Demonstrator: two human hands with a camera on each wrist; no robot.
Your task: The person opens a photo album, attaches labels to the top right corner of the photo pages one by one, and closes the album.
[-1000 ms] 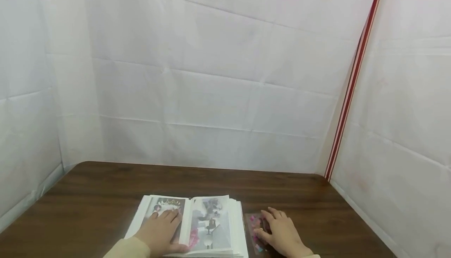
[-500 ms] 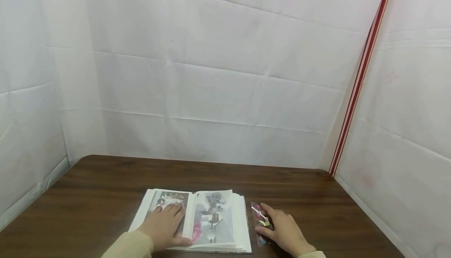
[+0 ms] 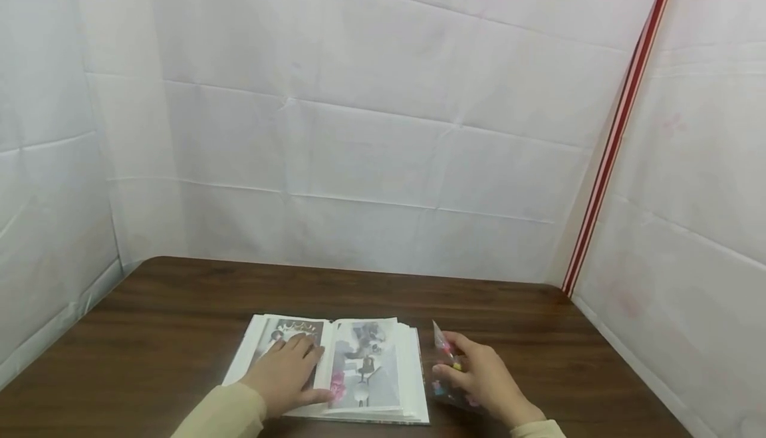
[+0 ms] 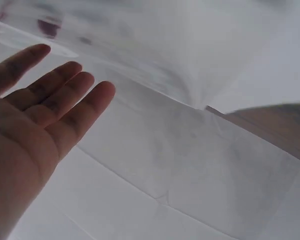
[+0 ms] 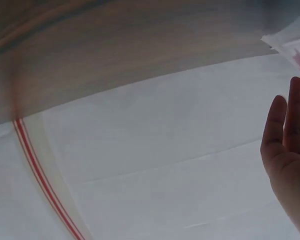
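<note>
White sheeting (image 3: 371, 125), creased in a grid of folds, enclosed the left, far and right sides of the space. A dark brown wood-grain table (image 3: 167, 331) stood before it, its far corners rounded. At the near left, a pale yellow sleeve (image 3: 224, 411) led to the left hand (image 3: 287, 375), which rested palm down on the left page of an open album (image 3: 335, 358). Its fingers were extended and somewhat spread, with the thumb reaching across the gutter toward the right page. The album lay at the near middle of the table. A greyish picture (image 3: 368, 365) occupied its right page, with a pink patch at the lower left. Just right of the album, and apart from it, a clear packet (image 3: 441, 355) with coloured pieces appeared tilted up from the table. The right hand (image 3: 487, 375) held it from the right, pinched between thumb and fingers. At the far right, a red-striped band (image 3: 619, 125) ran slantwise down the sheeting to the table's corner.
</note>
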